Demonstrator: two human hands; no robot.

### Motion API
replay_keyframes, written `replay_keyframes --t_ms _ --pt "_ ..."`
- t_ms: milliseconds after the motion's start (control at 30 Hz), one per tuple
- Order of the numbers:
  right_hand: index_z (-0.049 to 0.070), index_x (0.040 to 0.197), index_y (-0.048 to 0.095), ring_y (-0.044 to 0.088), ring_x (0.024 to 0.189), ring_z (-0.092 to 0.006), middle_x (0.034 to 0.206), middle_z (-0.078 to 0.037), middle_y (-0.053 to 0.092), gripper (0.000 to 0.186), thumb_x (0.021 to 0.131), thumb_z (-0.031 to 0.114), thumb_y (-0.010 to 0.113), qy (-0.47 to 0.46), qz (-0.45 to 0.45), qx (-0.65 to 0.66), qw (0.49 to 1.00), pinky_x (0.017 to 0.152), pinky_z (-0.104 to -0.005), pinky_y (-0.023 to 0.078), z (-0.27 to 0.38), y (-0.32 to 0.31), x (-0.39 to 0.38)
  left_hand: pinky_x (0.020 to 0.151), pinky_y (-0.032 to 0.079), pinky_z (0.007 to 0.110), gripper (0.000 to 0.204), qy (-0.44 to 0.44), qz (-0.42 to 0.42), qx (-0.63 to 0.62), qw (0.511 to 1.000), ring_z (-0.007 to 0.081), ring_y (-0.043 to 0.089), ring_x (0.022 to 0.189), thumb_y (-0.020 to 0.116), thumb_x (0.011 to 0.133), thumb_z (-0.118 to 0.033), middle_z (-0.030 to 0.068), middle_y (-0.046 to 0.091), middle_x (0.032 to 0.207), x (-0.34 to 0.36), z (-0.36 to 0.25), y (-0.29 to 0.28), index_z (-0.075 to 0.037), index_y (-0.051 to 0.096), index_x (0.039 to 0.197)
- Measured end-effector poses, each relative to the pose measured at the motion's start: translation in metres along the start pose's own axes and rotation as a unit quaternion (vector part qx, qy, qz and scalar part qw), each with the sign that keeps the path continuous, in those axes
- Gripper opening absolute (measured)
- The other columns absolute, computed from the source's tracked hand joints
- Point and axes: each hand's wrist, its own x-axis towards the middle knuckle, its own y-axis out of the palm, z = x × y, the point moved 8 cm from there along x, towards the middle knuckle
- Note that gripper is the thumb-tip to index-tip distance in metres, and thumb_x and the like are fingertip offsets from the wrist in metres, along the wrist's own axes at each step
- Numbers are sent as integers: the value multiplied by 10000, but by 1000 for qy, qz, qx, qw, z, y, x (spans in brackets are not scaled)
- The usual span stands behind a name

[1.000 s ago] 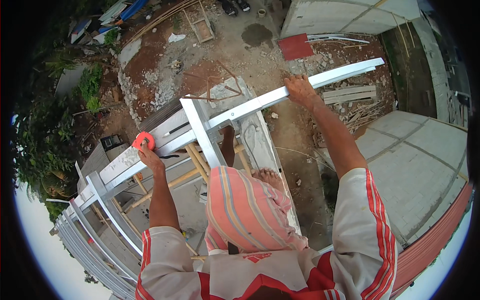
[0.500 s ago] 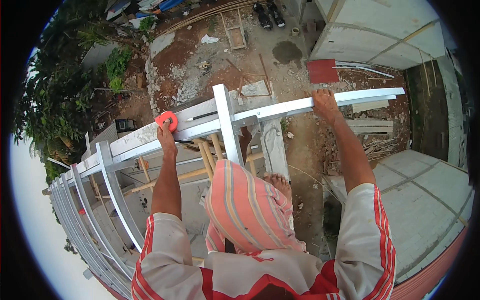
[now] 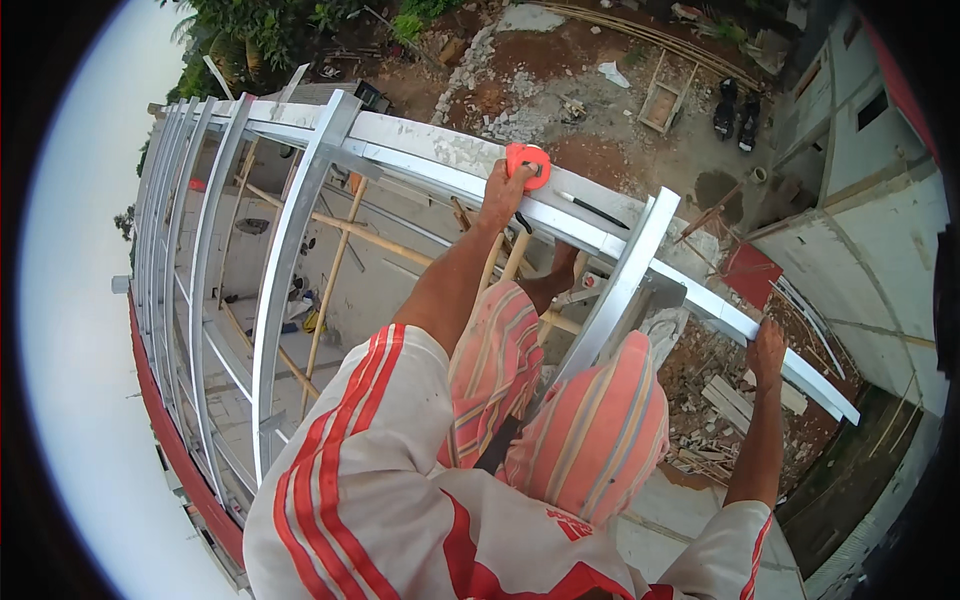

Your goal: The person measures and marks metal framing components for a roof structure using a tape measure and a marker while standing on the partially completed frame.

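Observation:
My left hand [image 3: 507,193] is closed around an orange-red tape measure [image 3: 530,158], just above the long silver metal beam [image 3: 580,228]. My right hand [image 3: 767,350] grips the same beam near its far right end, which sticks out past the wall. A dark pencil-like marker with a pale tip [image 3: 594,209] lies on the concrete wall top [image 3: 440,146], right of the tape measure. Between my hands a silver crosspiece [image 3: 622,285] crosses the beam, next to my knee in striped cloth.
I am high above the ground. Several silver rafters [image 3: 277,290] run off to the left, with bamboo poles [image 3: 350,235] below them. Rubble [image 3: 515,122], a wooden frame [image 3: 664,103] and two motorbikes [image 3: 738,115] are down in the yard. A grey block wall [image 3: 880,260] rises at the right.
My view has swung left, so the beam now slopes down to the right and more rafters show. The tape measure stays in my left hand, and my right hand still holds the beam.

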Motion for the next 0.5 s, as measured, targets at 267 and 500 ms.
replay_keyframes --t_ms 267,500 --pt "22 1108 499 528 1049 -359 1056 -168 552 496 664 47 718 -1 -18 -3 1000 861 -502 416 -3 5 0 758 438 267 458 -34 2 4 999 120 525 838 648 839 -337 54 588 930 -2 1 -1 23 546 1103" --pt "44 987 517 556 974 -344 984 -153 575 394 654 96 719 0 9 -15 1000 822 -486 413 14 -8 4 711 424 254 336 -15 4 -5 1000 99 510 783 630 856 -288 26 574 882 3 9 -8 -10 560 1030"
